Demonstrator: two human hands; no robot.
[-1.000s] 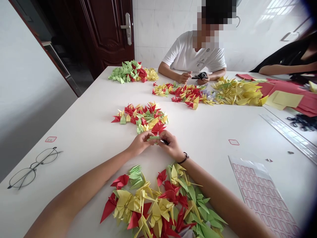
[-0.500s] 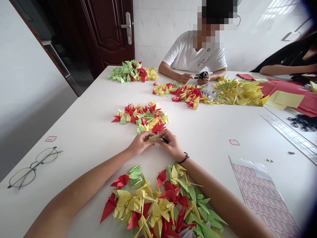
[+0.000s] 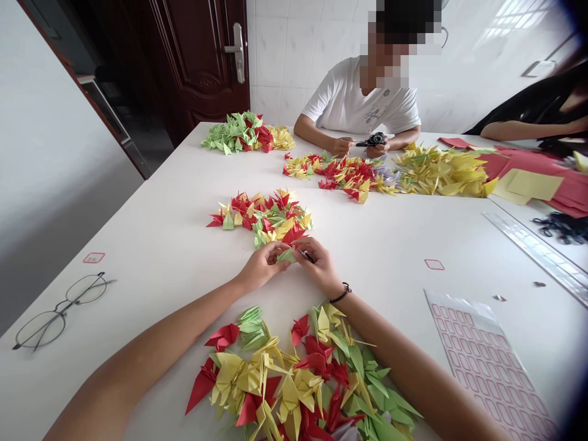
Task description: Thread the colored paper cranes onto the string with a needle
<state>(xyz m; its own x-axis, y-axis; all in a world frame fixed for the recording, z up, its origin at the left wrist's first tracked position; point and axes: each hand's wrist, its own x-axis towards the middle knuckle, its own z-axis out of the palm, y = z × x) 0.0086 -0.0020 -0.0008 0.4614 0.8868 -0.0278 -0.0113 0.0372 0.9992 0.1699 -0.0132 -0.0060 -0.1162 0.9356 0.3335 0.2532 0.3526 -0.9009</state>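
Left hand: the left hand [image 3: 263, 267] pinches a green crane [image 3: 287, 256] between thumb and fingers.
Right hand: the right hand [image 3: 320, 267], just beside it, is closed on a small dark tool [image 3: 307, 256], mostly hidden by the fingers; a bracelet [image 3: 341, 293] rings the wrist.
Green crane: between both hands, above the table [image 3: 376, 239], at the near edge of the middle pile [image 3: 275, 215]; whether the right fingertips touch it, I cannot tell.
Near pile: red, yellow and green cranes [image 3: 287, 383] lie between the forearms, running past the bottom of the view.
Left side: glasses [image 3: 62, 311] lie near the table's left edge, a label [image 3: 94, 258] beyond them; bare tabletop separates them from the left forearm.
Right side: a wide bare stretch runs from the right hand to a sticker sheet [image 3: 489, 361] and a ruler [image 3: 539, 251].
Far side: a long row [image 3: 346, 174] of cranes lies before a person [image 3: 353, 101] in white, whose hands hold something black.
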